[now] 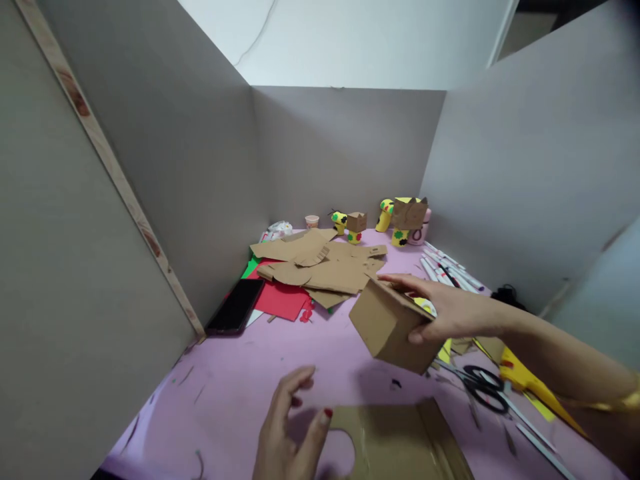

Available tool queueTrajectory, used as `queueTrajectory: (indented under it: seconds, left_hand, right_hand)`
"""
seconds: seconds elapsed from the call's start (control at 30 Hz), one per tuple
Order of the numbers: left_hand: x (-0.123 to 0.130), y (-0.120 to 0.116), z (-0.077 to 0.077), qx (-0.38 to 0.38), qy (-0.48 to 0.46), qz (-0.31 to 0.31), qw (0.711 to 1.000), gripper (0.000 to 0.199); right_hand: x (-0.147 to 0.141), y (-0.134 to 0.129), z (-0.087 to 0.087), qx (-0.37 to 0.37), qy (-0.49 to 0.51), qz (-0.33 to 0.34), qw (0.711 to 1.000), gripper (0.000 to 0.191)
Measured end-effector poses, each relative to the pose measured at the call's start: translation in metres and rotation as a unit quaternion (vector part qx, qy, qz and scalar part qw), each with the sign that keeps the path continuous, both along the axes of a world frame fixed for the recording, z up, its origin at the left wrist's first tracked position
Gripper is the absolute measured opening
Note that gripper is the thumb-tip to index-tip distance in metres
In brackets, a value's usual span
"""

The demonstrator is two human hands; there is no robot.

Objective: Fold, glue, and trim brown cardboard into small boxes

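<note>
My right hand (425, 307) grips a small cardboard box (385, 327) from above, thumb on the near side and fingers over the far edge. The box is tilted and held above the purple tabletop. My left hand (293, 427) is at the bottom of the view, thumb and fingers apart, with nothing between them. Beside it lies a flat cardboard piece (395, 440) with a rounded cutout and a folded flap at its right. Black-handled scissors (483, 387) lie below my right wrist, near a yellow glue gun (535, 383).
Cardboard scraps (330, 263) are piled at the back over red paper (283, 298). A black phone (236, 307) lies at left. Yellow spotted figures (400, 235) and a paper cup (311, 221) stand at the rear. Markers (453, 267) lie at right. Grey panels (345, 147) enclose the table.
</note>
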State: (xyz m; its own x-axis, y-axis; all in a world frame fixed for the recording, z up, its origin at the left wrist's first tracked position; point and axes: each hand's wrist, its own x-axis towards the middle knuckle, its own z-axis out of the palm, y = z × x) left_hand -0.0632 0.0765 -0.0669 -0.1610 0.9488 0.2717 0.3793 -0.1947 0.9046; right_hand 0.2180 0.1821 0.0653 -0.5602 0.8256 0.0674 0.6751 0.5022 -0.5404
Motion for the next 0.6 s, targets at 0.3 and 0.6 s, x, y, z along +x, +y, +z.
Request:
queueTrajectory:
  seconds: [0.3,0.6]
  left_hand:
    - [0.047,0.003,0.052,0.007,0.005,-0.245,0.969,0.089]
    - [0.044,-0.008,0.033,-0.048,-0.155,-0.29,0.943,0.088]
  right_hand:
    - [-0.025,-0.087,-0.002,0.027,0.017,-0.03,0.999,0.113]
    - [0.023,-0.123,-0.1,-0.066,0.253,-0.063,0.963,0.119]
